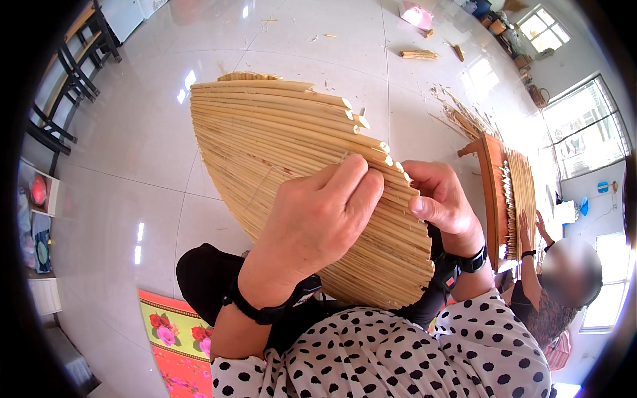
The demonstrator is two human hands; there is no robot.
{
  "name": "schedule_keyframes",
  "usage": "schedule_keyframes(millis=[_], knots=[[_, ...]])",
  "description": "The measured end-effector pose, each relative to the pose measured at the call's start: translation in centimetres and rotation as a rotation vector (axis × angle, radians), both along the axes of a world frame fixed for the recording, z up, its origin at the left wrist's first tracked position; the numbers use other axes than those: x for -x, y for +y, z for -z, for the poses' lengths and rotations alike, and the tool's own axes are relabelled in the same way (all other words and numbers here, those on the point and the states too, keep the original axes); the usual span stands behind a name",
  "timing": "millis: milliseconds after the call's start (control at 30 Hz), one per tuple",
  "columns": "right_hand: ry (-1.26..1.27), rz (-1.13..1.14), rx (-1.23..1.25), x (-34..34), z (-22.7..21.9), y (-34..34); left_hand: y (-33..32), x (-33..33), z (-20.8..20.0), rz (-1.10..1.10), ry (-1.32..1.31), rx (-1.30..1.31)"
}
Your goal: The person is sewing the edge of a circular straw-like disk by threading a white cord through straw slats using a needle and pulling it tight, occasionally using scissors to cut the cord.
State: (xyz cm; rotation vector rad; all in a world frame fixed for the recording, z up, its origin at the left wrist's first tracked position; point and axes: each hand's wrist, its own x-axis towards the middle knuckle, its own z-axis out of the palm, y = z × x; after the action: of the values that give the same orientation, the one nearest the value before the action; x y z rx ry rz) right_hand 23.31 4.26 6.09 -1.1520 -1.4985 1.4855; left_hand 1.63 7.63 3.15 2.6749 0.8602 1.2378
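Note:
A curved mat of pale yellow reeds (265,132), lashed side by side, stands over my lap. Its cut reed ends form a stepped edge facing right. My left hand (322,215) lies over the mat's face with its fingers curled into a pinch near that edge. A wisp of pale thread shows by its fingertips, but what the pinch holds is hidden. My right hand (443,199) grips the stepped edge, thumb towards me and fingers partly behind the reeds. Both wrists wear black bands.
On the right, a co-worker's hands (527,232) touch reeds laid on a wooden table (492,199). Loose reeds (464,116) and a short bundle (419,55) lie on the tiled floor. Dark benches (76,73) stand far left; a flowered mat (176,338) lies near left.

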Motion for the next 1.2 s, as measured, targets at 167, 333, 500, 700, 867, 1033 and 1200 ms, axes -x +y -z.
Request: schedule_keyframes(millis=[167,333,500,700,867,1033,1200], knots=[[-0.054,-0.005,0.035,-0.4,0.0,0.2,0.2,0.2,0.6,0.046,-0.059,-0.013],[-0.116,-0.006,0.015,-0.4,0.1,0.3,0.1,0.5,0.6,0.042,-0.053,-0.037],[-0.059,0.061,0.052,-0.2,-0.3,0.0,0.2,0.8,0.4,-0.001,-0.069,-0.077],[-0.057,0.021,-0.037,-0.8,0.0,0.2,0.3,1.3,-0.2,-0.037,-0.058,-0.036],[-0.059,-0.003,-0.051,-0.7,0.1,0.1,0.6,0.6,0.8,-0.056,-0.034,-0.058],[-0.040,-0.022,-0.027,-0.8,0.0,0.0,0.7,0.5,0.7,-0.066,-0.040,-0.098],[-0.039,-0.029,-0.012,-0.4,-0.4,0.1,0.5,0.5,0.8,-0.041,-0.042,-0.047]])
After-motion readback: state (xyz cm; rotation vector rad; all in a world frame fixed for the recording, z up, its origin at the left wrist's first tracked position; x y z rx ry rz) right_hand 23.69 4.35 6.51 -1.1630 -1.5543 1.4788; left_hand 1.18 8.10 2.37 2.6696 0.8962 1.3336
